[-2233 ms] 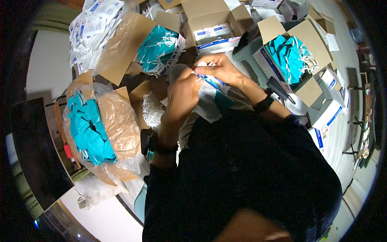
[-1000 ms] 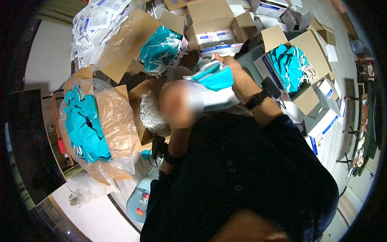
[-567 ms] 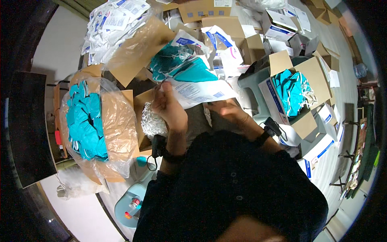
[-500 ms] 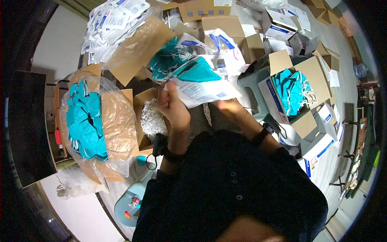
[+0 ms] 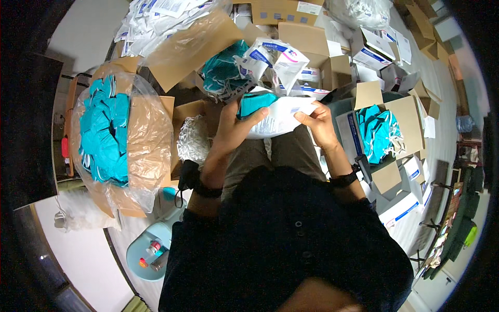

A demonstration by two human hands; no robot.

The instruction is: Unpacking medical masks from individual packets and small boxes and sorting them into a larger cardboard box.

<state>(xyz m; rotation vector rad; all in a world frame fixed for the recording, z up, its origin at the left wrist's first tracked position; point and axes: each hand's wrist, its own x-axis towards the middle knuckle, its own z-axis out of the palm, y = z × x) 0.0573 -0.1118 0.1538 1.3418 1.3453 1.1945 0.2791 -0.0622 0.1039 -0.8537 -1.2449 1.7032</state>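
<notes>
Over my lap I hold a white printed plastic bag (image 5: 283,115) between both hands. A folded teal cloth-like stack (image 5: 256,104) shows at its left end, partly hidden by the bag. My left hand (image 5: 232,125) is closed round that end, thumb on top, gripping stack and bag together. My right hand (image 5: 319,125) pinches the bag's right end between thumb and fingers. Just beyond lie more white bags (image 5: 283,57) and a clear bag of teal pieces (image 5: 224,70).
On the left, a plastic-lined carton (image 5: 148,135) holds many teal pieces. White cords (image 5: 193,140) fill a small box by my left forearm. At right, an open box (image 5: 349,130) holds teal pieces with white ties. Flat white bags (image 5: 156,21) are heaped far left; a blue stool (image 5: 138,255) stands near left.
The bag has turned and the teal stack now sits at its left end. My right hand has come up to grip the bag's right end. The view has shifted slightly.
</notes>
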